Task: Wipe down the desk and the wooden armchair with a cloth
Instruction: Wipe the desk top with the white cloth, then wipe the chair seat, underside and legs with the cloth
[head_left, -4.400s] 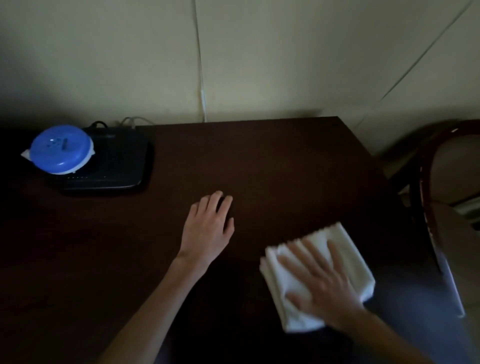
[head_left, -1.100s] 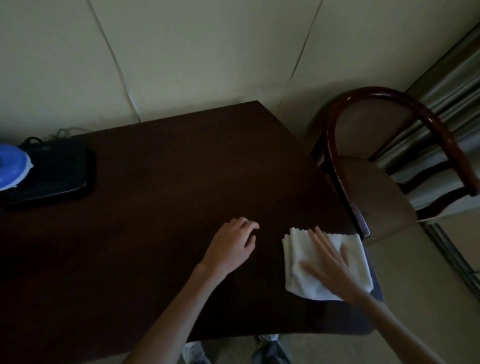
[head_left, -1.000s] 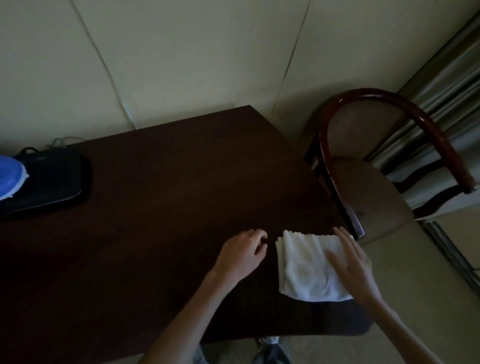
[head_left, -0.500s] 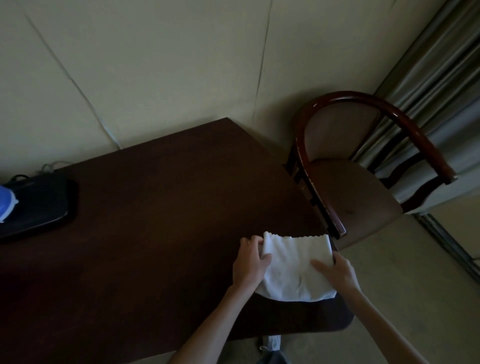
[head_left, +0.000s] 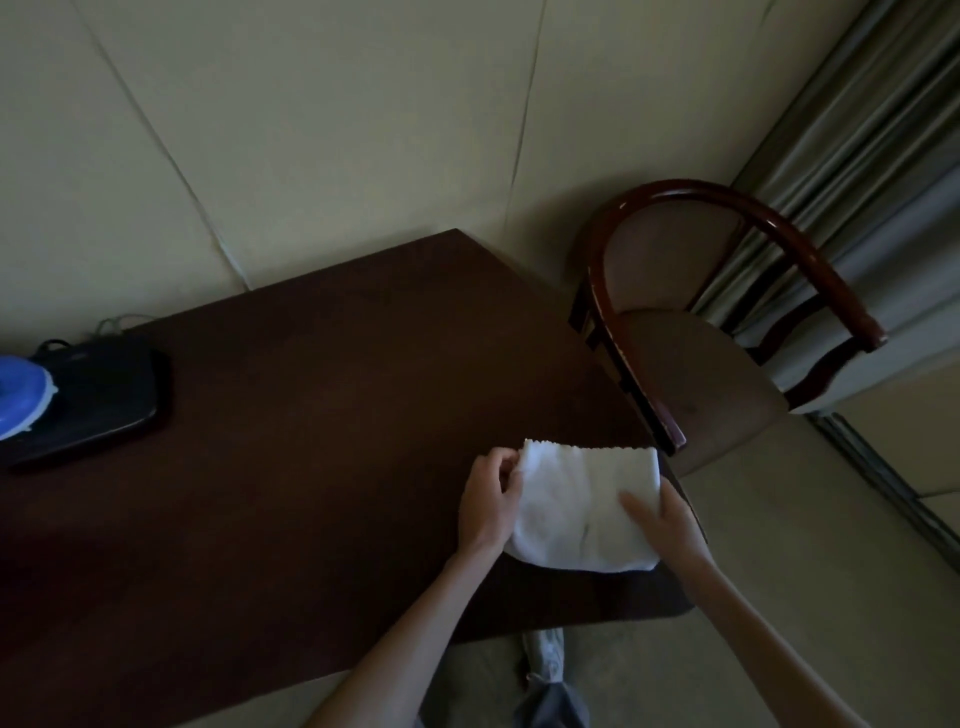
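Cloth (head_left: 582, 506) was pinched at one edge by the left hand (head_left: 488, 501) and gripped at the other by the right hand (head_left: 662, 512), over the desk (head_left: 311, 441) corner beneath both; it could be dropped floorward if either grip was loosened.

Dark wood, white cloth, varnished chair frame

The desk (head_left: 311, 441) is dark brown wood, smooth, with a low, nearly matt sheen. The cloth (head_left: 582, 504) on it is white, soft and nappy like towelling, with a small zigzag-cut far edge. The armchair (head_left: 779, 228) has a reddish-brown wooden frame under glossy varnish that catches bright highlights, with pale worn spots along the near arm. Its seat (head_left: 696, 374) is matt brownish upholstery fabric. The black device (head_left: 104, 400) looks like smooth, slightly glossy plastic, and the blue lid (head_left: 18, 395) on it like shiny plastic. The curtain (head_left: 883, 130) is pleated grey fabric with a faint lustre. The wall (head_left: 337, 130) is pale and matt.
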